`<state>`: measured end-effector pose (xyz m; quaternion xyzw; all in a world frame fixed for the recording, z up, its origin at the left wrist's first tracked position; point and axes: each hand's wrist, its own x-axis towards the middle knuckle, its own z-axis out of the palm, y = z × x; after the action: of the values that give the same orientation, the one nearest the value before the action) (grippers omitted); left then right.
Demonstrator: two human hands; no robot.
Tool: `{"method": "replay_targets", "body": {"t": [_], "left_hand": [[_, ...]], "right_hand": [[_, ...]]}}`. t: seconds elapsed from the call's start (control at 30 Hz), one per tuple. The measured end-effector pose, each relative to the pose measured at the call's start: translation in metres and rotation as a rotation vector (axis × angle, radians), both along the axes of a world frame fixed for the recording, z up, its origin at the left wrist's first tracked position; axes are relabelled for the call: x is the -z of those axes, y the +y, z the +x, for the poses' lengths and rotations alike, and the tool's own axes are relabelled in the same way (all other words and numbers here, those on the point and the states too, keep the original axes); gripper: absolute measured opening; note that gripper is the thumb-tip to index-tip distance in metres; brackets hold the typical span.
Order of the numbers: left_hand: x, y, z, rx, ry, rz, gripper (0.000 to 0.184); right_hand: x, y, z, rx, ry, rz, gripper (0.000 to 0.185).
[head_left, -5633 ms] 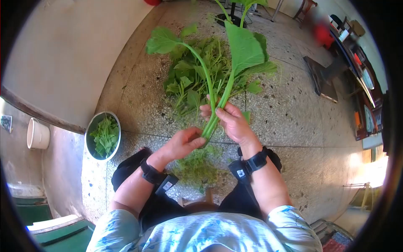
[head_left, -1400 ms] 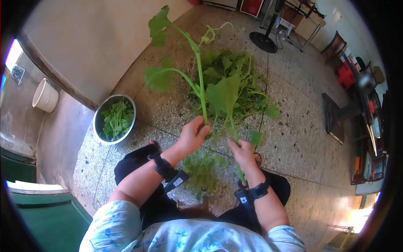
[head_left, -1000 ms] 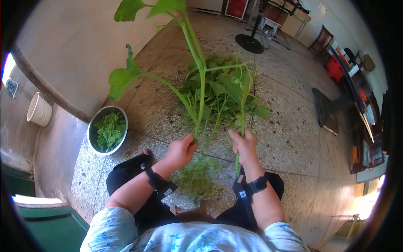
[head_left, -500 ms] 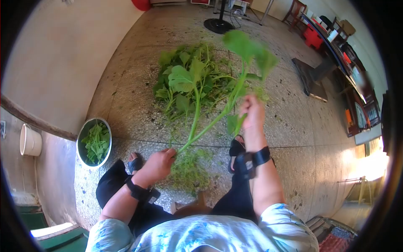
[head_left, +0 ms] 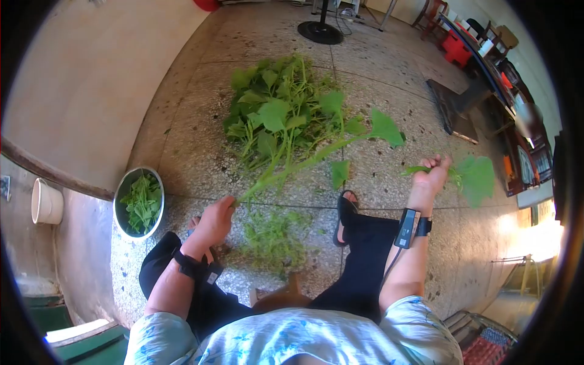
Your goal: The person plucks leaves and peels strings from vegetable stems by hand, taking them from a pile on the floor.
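My left hand (head_left: 214, 222) is closed on the lower end of a green leafy vine stem (head_left: 304, 163), which reaches up and right across the floor in front of me. Out to the right, my right hand (head_left: 431, 173) grips a leaf stalk; its broad green leaf (head_left: 477, 181) hangs beyond the fingers. Past the stem lies a heap of leafy vines (head_left: 252, 106). Nearer my feet is a loose mound of thin green scraps (head_left: 274, 243). A single small leaf (head_left: 340, 174) shows between the hands.
A metal bowl (head_left: 160, 210) with picked greens in it stands on the floor at left. Behind it, a white bucket (head_left: 47, 204) is by the wall. A black round stand base (head_left: 320, 33) is at the far end. A table (head_left: 480, 61) and chairs line the right side.
My right hand has moved away to the right, carrying a leaf clear of the stem. The stem has swung lower, and my left hand has shifted slightly left, still holding it.
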<state>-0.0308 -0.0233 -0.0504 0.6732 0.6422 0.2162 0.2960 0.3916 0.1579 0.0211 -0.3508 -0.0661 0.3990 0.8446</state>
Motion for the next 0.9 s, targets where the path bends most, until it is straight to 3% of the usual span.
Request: {"method": "replay_targets", "body": {"t": [0.13, 0.2, 0.27, 0.33, 0.47, 0.53, 0.9], "left_hand": [[0.020, 0.003, -0.024, -0.256, -0.024, 0.160, 0.017], [0.018, 0.007, -0.033, -0.319, -0.110, -0.052, 0.019], [0.007, 0.011, -0.032, -0.334, -0.237, -0.110, 0.020], [-0.014, 0.012, -0.027, -0.399, -0.567, -0.238, 0.019], [-0.045, 0.011, -0.020, -0.318, -0.727, -0.196, 0.018], [-0.056, 0.008, -0.019, -0.273, -0.933, -0.215, 0.019], [-0.060, 0.001, 0.006, -0.052, -1.142, -0.312, 0.022]], "right_hand": [[-0.007, -0.009, 0.016, 0.051, -0.044, 0.054, 0.021], [-0.003, -0.006, 0.017, 0.057, -0.025, 0.077, 0.021], [0.009, -0.004, 0.013, -0.136, -0.110, -0.012, 0.020], [0.018, 0.002, -0.013, -0.372, -0.014, -0.157, 0.019], [0.014, -0.009, -0.105, -0.602, -0.282, -0.245, 0.013], [0.020, -0.014, -0.133, -0.791, -0.339, -0.238, 0.014], [0.011, -0.023, -0.193, -0.708, -0.381, 0.070, 0.022]]}}
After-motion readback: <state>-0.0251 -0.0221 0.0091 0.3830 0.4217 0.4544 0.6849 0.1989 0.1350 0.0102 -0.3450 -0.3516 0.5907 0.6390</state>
